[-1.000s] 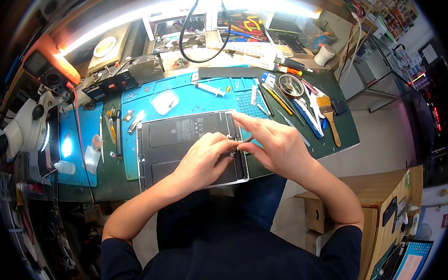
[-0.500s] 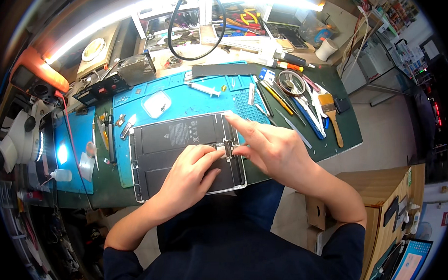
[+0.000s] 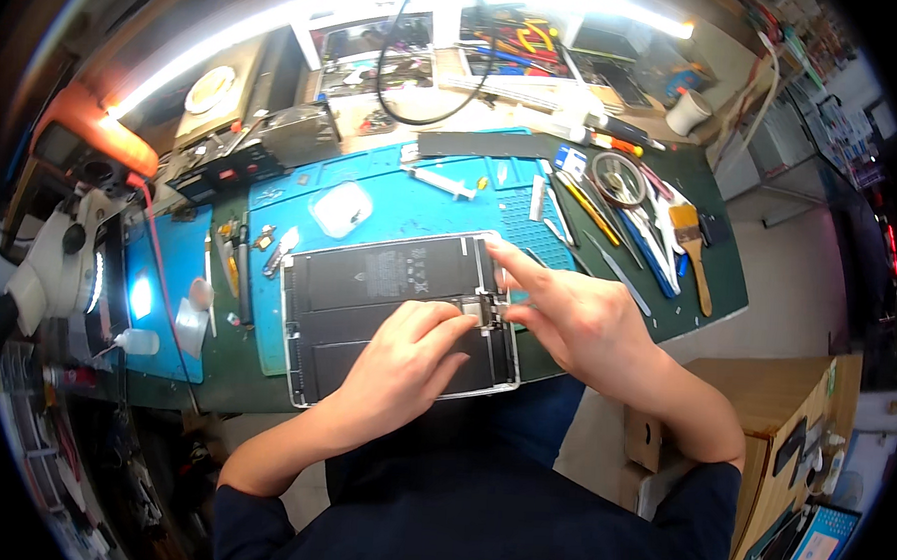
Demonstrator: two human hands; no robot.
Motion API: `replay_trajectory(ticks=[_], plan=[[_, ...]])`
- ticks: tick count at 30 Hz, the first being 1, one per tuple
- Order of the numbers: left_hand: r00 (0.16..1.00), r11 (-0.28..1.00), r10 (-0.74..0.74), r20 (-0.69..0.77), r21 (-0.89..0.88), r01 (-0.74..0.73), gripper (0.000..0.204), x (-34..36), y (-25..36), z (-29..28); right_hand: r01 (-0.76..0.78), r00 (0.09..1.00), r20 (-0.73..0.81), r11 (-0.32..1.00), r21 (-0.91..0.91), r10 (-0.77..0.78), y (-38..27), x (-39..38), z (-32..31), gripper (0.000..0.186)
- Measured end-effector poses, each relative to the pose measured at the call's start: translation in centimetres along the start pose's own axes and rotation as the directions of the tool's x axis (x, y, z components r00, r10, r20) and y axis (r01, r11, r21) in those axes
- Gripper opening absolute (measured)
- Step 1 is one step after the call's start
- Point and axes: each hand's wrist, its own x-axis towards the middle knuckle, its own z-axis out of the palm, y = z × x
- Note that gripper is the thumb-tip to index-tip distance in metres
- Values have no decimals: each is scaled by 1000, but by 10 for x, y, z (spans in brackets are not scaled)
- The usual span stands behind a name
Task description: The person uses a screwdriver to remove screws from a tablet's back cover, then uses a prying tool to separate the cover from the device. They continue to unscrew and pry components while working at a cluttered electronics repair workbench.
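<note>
An opened tablet point(image 3: 347, 321) with dark batteries and a silvery rim lies at the front edge of the blue mat. Over its right half, my left hand point(image 3: 405, 353) has its fingers drawn together at a small silvery part point(image 3: 472, 309), which looks like a flex cable piece. My right hand point(image 3: 587, 311) rests at the tablet's right edge. Its index finger stretches to the upper right corner, and its thumb touches the edge by the same small part. Whatever lies under the left fingertips is partly hidden.
Beyond the tablet are a clear plastic box point(image 3: 341, 209), a syringe point(image 3: 443, 184) and a dark strip point(image 3: 479, 144). Tweezers, pens, a tape roll point(image 3: 619, 178) and a brush point(image 3: 692, 251) lie to the right. An orange multimeter point(image 3: 89, 144) stands at the left.
The whole scene has shifted right in the picture as the head turned. Both hands stay at the tablet's right edge; the silvery part shows more plainly at the left fingertips.
</note>
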Motion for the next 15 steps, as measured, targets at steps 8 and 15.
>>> replay_trajectory(ticks=[8, 15], plan=[[1000, 999, 18, 12, -36, -18, 39, -4, -6, -13, -111, 994, 42, 951, 290, 103, 2, 5, -2, 66], [938, 954, -88, -334, 242, 175, 24, 11, -75, -93, -12, 945, -292, 903, 429, 151, 12, 53, 27, 47]])
